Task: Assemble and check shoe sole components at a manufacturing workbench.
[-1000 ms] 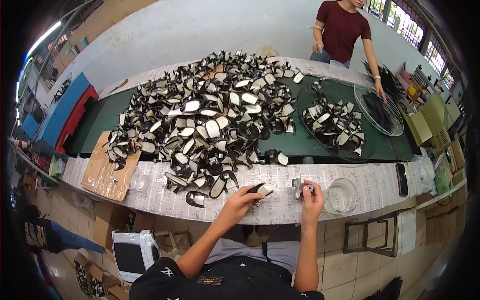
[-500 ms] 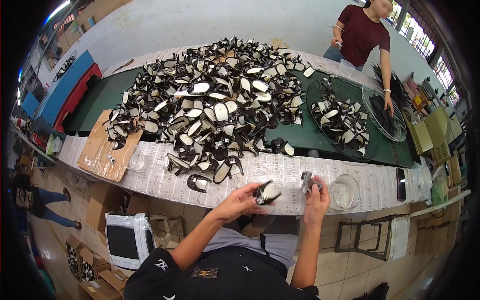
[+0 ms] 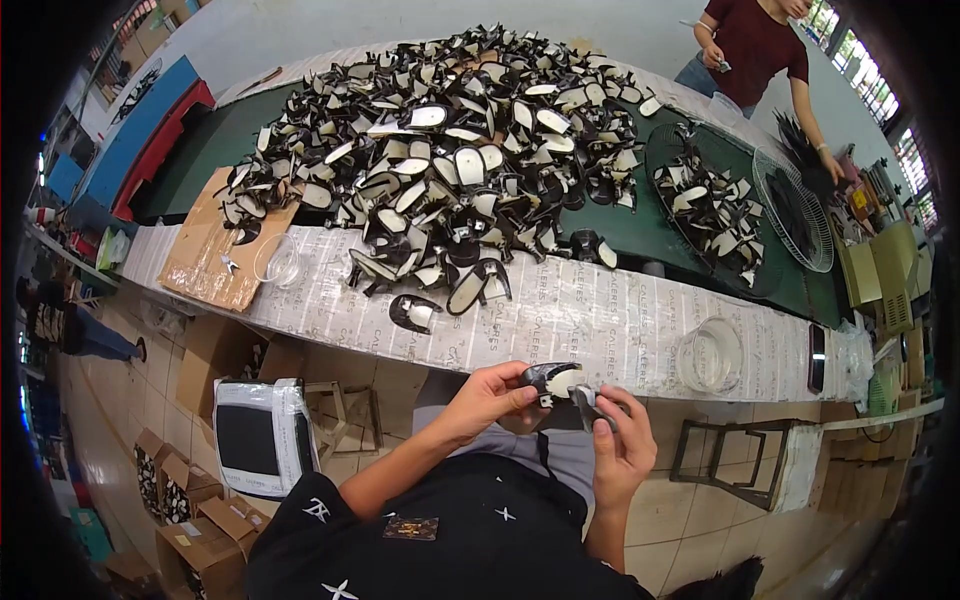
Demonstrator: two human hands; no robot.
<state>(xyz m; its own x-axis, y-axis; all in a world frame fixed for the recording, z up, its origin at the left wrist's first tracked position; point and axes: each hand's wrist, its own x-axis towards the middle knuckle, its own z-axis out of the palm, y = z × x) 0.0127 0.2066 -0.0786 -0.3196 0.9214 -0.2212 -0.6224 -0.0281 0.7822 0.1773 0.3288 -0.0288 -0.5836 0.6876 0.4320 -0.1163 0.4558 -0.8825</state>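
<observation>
My left hand (image 3: pixel 488 402) is closed around a black shoe heel piece (image 3: pixel 541 376) with a cream inner pad, held just off the table's near edge. Between the thumb and fingers of my right hand (image 3: pixel 622 450) is a small grey metal tool (image 3: pixel 584 405). Its end meets the right side of the heel piece; whether it cuts or only touches, I cannot tell. Beyond my hands, a large pile of similar black and cream heel pieces (image 3: pixel 470 165) covers the table. One single piece (image 3: pixel 415 313) lies at its near side.
A clear round tub (image 3: pixel 712 358) and a phone (image 3: pixel 817 358) sit to the right. At left are cardboard (image 3: pixel 205 262), another clear tub (image 3: pixel 278 262) and small snips (image 3: pixel 229 263). Wire baskets (image 3: pixel 808 225) stand far right, where a co-worker (image 3: pixel 755 50) reaches in.
My two hands have come together, bringing the grey tool against the heel piece. The heel piece has turned in my left hand. My view has shifted, and the co-worker's arm has moved off the basket's middle.
</observation>
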